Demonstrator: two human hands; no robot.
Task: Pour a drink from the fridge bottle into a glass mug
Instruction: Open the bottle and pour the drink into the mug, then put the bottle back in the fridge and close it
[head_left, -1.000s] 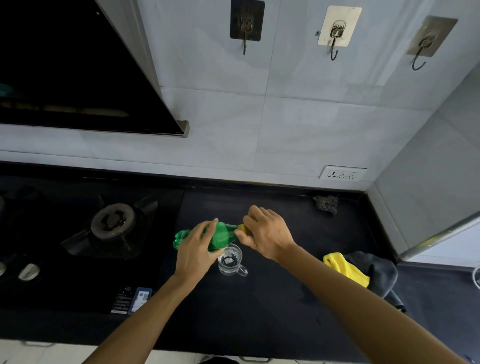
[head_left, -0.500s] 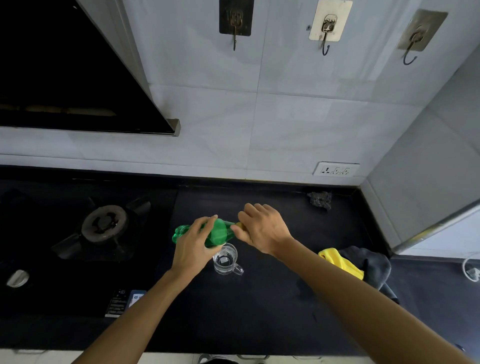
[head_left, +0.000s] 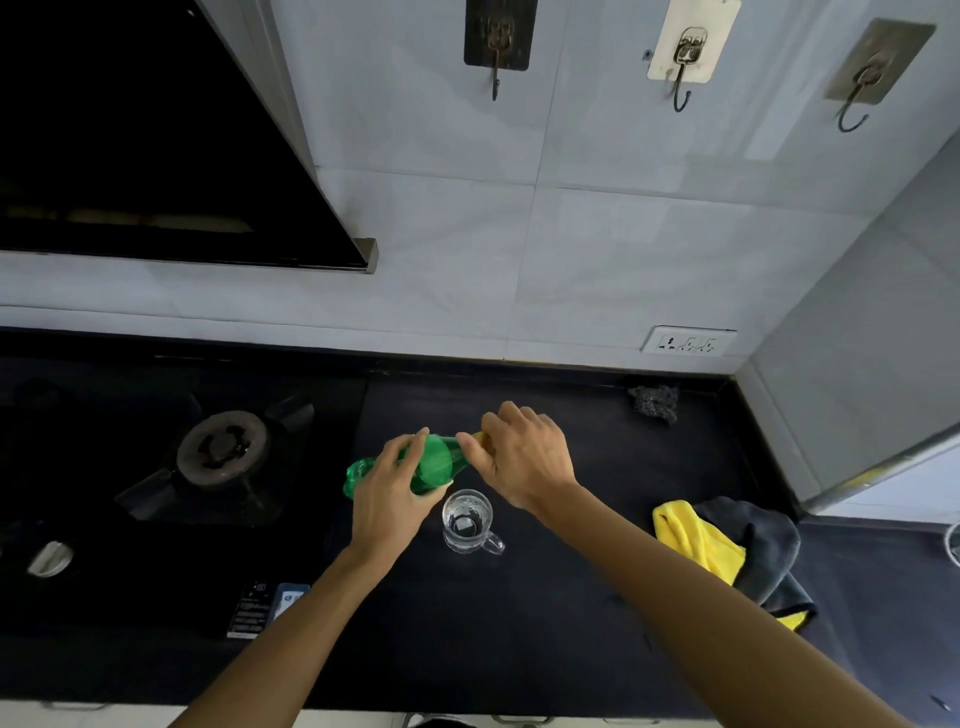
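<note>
A green plastic bottle (head_left: 435, 462) lies nearly level above the black counter (head_left: 519, 623), its neck pointing right. My left hand (head_left: 387, 499) grips its body from the near side. My right hand (head_left: 524, 457) curls round the yellow cap (head_left: 480, 438) at the neck; the cap is mostly hidden by the fingers. A clear glass mug (head_left: 466, 521) stands upright on the counter just below the bottle's neck, handle to the right, and it looks empty.
A gas hob burner (head_left: 221, 449) sits to the left, with a knob (head_left: 49, 558) nearer the front. A yellow and grey cloth (head_left: 727, 551) lies at the right. A dark scrubber (head_left: 654, 402) rests by the back wall. A small carton (head_left: 270, 605) lies near the front edge.
Both hands and the bottle stay in the same grip above the mug. Only the view has shifted slightly.
</note>
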